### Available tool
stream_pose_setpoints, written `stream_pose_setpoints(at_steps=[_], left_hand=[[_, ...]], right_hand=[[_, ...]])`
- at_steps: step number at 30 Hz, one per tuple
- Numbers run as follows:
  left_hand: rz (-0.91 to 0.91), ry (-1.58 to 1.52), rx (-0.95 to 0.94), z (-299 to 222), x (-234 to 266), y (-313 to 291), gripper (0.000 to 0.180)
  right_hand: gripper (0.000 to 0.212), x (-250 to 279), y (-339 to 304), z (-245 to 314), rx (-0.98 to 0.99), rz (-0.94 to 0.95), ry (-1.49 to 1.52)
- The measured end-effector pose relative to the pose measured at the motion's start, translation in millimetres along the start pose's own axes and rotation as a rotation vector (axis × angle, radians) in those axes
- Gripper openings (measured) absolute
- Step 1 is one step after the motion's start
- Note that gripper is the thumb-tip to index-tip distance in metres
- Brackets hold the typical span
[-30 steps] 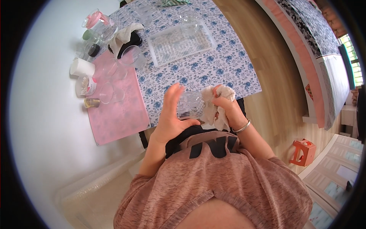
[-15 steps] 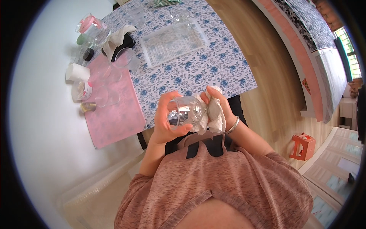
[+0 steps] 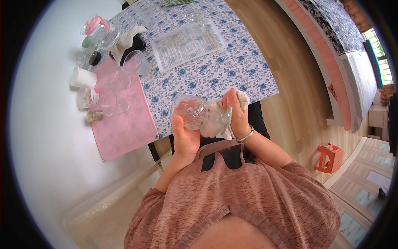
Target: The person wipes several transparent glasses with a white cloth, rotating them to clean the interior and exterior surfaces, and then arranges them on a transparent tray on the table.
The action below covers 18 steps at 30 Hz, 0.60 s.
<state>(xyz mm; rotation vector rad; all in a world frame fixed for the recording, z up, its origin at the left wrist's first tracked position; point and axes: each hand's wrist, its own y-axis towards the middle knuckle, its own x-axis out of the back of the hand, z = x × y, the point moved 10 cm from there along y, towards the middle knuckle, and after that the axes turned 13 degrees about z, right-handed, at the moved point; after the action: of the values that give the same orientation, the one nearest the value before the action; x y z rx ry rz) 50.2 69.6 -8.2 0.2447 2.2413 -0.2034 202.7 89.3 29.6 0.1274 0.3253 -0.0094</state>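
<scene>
A clear stemmed glass [image 3: 193, 111] with a patterned bowl lies sideways between my hands, above the table's near edge. My left hand [image 3: 184, 135] is closed round the underside of its bowl, the mouth pointing left. A white textured cloth [image 3: 212, 124] is bunched around and below the stem. My right hand [image 3: 238, 114] grips the cloth at the glass's foot, part of the cloth sticking out past the fingers. The foot is partly hidden by the cloth and fingers.
The flowered table [image 3: 207, 79] bears a clear rectangular tray [image 3: 186, 45] with a glass at its far end. On the left, a pink mat [image 3: 124, 137] holds clear cups [image 3: 116, 103] and a white paper roll [image 3: 84, 77]. A pink-lidded pitcher [image 3: 96, 27] stands behind. An orange stool [image 3: 329, 158] is on the floor.
The glass has tilted, its mouth now turned up and leftward. My left hand has shifted from spanning the rim to beneath the bowl. My right hand has turned over the cloth at the foot.
</scene>
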Motion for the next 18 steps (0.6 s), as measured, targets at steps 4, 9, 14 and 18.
stream_pose_setpoints(at_steps=[4,9,14,18], left_hand=[[-0.153,-0.006,0.032,-3.7,14.3,0.3,0.057],[-0.021,0.643,-0.277,-52.9,-9.9,1.6,0.067],[0.081,0.673,-0.324,-53.5,-20.5,2.9,0.077],[0.199,0.717,-0.333,-45.8,-29.3,5.5,0.082]], right_hand=[[0.028,-0.6,4.6,7.1,0.05,0.098,-0.368],[0.034,3.4,-11.4,-37.9,-0.64,0.091,0.283],[0.034,-22.5,-24.6,-53.7,-0.685,0.259,0.177],[0.027,-22.6,-37.8,-72.5,-0.698,0.251,0.011]])
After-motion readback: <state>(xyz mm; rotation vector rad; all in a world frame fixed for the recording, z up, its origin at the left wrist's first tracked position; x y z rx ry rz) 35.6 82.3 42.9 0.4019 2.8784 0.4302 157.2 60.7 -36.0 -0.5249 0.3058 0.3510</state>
